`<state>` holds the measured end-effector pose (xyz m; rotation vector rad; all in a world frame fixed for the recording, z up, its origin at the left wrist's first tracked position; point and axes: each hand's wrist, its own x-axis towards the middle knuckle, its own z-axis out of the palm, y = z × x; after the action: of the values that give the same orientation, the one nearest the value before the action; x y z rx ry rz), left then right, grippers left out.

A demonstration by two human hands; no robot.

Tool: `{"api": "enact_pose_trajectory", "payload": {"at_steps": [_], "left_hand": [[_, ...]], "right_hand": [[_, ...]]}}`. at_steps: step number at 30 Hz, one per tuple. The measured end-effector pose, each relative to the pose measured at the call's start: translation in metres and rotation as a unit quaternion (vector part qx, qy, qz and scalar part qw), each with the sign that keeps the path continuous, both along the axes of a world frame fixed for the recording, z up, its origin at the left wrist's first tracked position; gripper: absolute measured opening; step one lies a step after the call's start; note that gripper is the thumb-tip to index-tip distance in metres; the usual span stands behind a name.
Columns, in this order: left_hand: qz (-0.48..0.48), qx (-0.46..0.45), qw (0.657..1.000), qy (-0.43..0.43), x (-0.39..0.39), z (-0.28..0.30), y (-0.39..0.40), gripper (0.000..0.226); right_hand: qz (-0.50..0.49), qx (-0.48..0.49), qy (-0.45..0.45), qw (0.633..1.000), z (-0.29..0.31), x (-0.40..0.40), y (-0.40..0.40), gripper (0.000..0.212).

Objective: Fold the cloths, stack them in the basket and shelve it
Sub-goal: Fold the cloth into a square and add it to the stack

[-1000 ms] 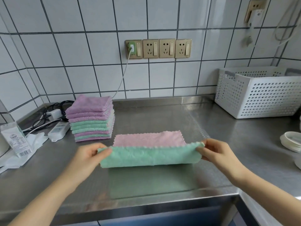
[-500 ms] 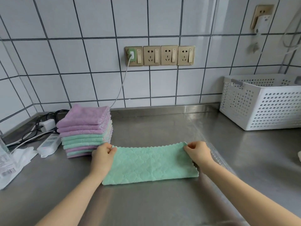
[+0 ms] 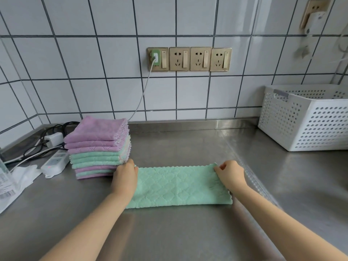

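A mint-green quilted cloth (image 3: 178, 186) lies folded in half as a long strip on the steel counter (image 3: 169, 232). My left hand (image 3: 125, 177) pinches its far left corner. At the far right corner, my right hand (image 3: 230, 175) pinches the cloth's edge. A stack of folded purple and green cloths (image 3: 98, 147) stands just left of my left hand. The white perforated basket (image 3: 308, 119) sits at the back right of the counter; its inside is mostly hidden.
A white power strip (image 3: 55, 163) with dark cables lies behind the stack at the left. White packaging (image 3: 11, 185) sits at the left edge. The tiled wall carries a row of sockets (image 3: 189, 58), one with a charger and cable.
The green half was lifted over the pink side a second ago and now lies flat on it, folded away from me. Both hands moved forward to the far corners.
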<state>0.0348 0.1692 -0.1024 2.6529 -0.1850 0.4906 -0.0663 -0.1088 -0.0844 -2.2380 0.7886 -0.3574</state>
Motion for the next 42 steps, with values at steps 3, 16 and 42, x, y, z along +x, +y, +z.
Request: {"api": "enact_pose_trajectory", "payload": {"at_steps": [3,16,42], "left_hand": [[0.001,0.023,1.000,0.014,-0.009,0.007,0.000,0.020],[-0.292,0.187,0.931,0.116,-0.138,0.005,-0.005,0.104],[-0.367,0.069,0.925,0.074,-0.179,0.005,-0.040,0.061]], "right_hand": [[0.007,0.005,0.014,1.000,0.008,-0.003,-0.002,0.037],[0.389,-0.325,-0.082,0.858,-0.024,-0.092,0.061,0.047],[0.392,-0.277,-0.135,0.867,0.025,-0.183,0.068,0.016]]}}
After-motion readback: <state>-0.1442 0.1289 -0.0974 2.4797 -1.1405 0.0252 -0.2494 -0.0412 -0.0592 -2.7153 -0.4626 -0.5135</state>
